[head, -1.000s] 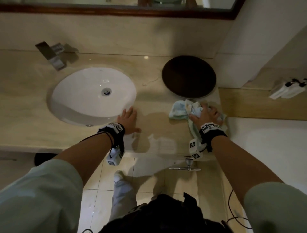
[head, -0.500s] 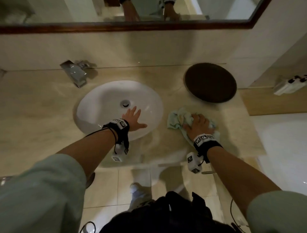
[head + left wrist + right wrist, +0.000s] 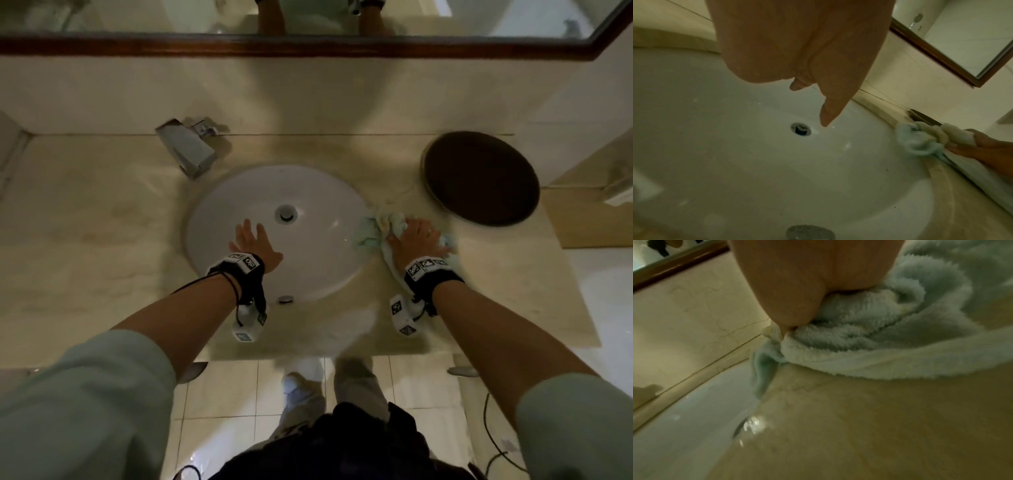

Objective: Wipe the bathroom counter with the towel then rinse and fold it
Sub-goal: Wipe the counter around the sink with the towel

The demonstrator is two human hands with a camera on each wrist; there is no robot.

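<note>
1. The right hand (image 3: 416,241) is laid palm-down on the towel (image 3: 380,228), right of centre in the head view. Its fingers are bent into the bunched cloth and the cloth is pressed onto the bench (image 3: 496,274); in the right-wrist view the thumb is seen dug into the pile.
2. The towel is found under and ahead of that hand. Its crumpled bulk lies toward the upper left of the hand, and a flatter tail is trailed back under the wrist toward the lower right. The long axis is thus set diagonally.
3. The leading edge of the towel is draped over the right rim of the sink (image 3: 239,192); a blue corner is seen hanging into the basin in the left-wrist view.
4. The left hand (image 3: 255,245) is held flat with fingers spread, above the basin and just short of the drain (image 3: 285,213). Nothing is held; contact with the basin cannot be confirmed.
5. The right hand is judged the nearer, being already on the towel. The sink lies directly left of it, and the faucet (image 3: 188,147) stands beyond, at the upper left.
</note>
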